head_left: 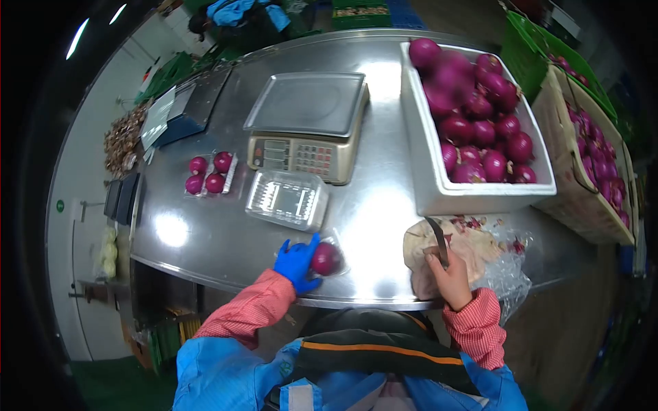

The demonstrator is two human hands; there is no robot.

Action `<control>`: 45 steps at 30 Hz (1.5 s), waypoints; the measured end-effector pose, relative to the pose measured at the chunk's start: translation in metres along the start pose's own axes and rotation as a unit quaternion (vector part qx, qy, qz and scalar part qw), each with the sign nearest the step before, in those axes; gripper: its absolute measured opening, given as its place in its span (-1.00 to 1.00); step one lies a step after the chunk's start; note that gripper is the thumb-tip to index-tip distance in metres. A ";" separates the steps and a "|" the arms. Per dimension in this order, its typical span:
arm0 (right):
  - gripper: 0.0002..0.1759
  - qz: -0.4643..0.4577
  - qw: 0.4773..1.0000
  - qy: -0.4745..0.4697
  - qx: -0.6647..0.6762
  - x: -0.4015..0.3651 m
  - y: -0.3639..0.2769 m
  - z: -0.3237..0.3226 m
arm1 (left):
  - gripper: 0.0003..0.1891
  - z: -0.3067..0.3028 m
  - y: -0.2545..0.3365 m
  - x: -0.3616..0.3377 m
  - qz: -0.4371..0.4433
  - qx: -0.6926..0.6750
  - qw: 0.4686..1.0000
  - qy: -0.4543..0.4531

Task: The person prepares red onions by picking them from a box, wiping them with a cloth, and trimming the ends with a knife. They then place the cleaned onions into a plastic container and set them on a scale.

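My left hand point(296, 264), in a blue glove, is closed around the left side of a red onion point(325, 259). That onion sits in a small clear plastic tray point(336, 240) at the table's front edge. In my bare right hand point(450, 275) is a knife point(437, 233) with a dark curved blade, pointing away from me. The knife is over a crumpled beige cloth point(419, 248) with bits of onion skin on it. Beyond my left hand lie clear plastic trays point(288, 198), apparently nested.
A scale point(305, 109) stands on the metal table point(377, 260). Left of it is a tray of several red onions point(214, 183). A white foam box point(480, 195) full of onions stands at right, beside a beige crate point(582, 212). Crumpled plastic film point(507, 277) lies near the cloth.
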State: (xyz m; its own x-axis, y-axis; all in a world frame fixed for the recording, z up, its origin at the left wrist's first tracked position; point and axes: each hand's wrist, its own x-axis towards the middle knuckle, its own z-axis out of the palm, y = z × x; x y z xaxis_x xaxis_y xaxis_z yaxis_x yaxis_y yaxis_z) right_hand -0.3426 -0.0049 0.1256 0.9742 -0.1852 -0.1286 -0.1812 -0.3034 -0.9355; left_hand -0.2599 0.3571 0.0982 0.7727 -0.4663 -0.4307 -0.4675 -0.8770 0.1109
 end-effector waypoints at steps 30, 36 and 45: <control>-0.72 0.059 0.877 0.178 -0.443 -0.047 0.025 0.003 | -0.51 -0.113 -0.031 0.088 -0.022 -0.018 0.996 -0.085; -0.70 -0.033 0.912 0.177 -0.369 -0.045 0.015 -0.002 | -0.55 -0.057 -0.022 0.073 -0.067 0.055 0.992 0.091; -0.70 -0.303 0.925 -0.057 -0.222 0.060 -0.075 0.097 | -0.58 -0.052 -0.017 0.038 -0.043 -0.179 0.918 0.352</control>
State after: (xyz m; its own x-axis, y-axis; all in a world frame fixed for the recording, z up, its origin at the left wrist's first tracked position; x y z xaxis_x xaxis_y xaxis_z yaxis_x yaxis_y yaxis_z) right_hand -0.2577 0.0972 0.1568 0.9181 0.2366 0.3179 0.3905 -0.6773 -0.6235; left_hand -0.2003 0.3478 0.1268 0.9450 -0.2422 0.2198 -0.3180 -0.8370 0.4453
